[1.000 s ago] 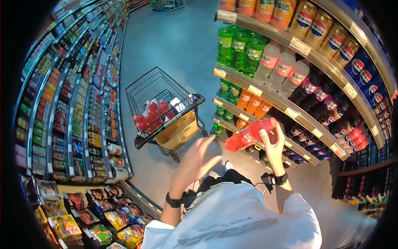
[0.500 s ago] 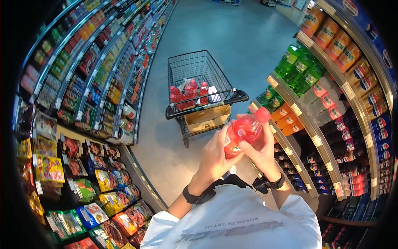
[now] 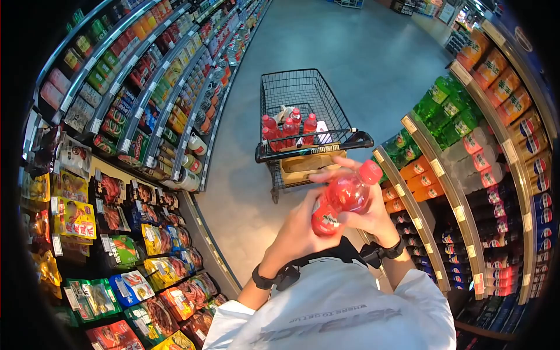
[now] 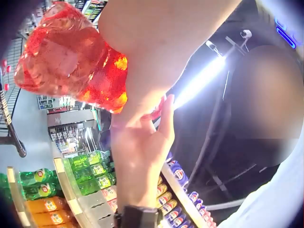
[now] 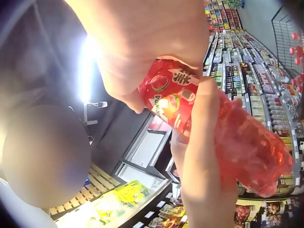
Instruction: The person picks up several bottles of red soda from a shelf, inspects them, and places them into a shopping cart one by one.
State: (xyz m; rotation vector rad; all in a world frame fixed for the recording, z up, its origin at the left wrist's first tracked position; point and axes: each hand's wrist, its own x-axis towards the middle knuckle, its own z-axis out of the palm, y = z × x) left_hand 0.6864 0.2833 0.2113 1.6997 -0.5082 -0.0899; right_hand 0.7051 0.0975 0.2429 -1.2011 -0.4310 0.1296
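A bottle of red soft drink (image 3: 349, 193) is tilted in front of my chest, its red cap (image 3: 370, 172) pointing up and to the right. My left hand (image 3: 298, 224) grips its lower part from the left, with fingers wrapped round it. From the right, my right hand (image 3: 378, 217) holds the upper part, thumb across the front near the label. In the right wrist view the printed red label (image 5: 173, 92) shows between the hands, and the ridged base (image 5: 261, 161) sticks out past my left fingers. The left wrist view also shows the bottle's base (image 4: 66, 59).
A black wire shopping cart (image 3: 291, 87) stands ahead with several red-drink bottles (image 3: 289, 129) in it and a cardboard box (image 3: 309, 166) underneath. Drink shelves (image 3: 461, 204) run along the right. On the left are stocked shelves (image 3: 157, 87) and a low display of packaged food (image 3: 140, 256).
The bottle was in my right hand alone, held out to the right; my left hand has come over and gripped it too. The bottle is nearer my body, cap upward. The view has turned right.
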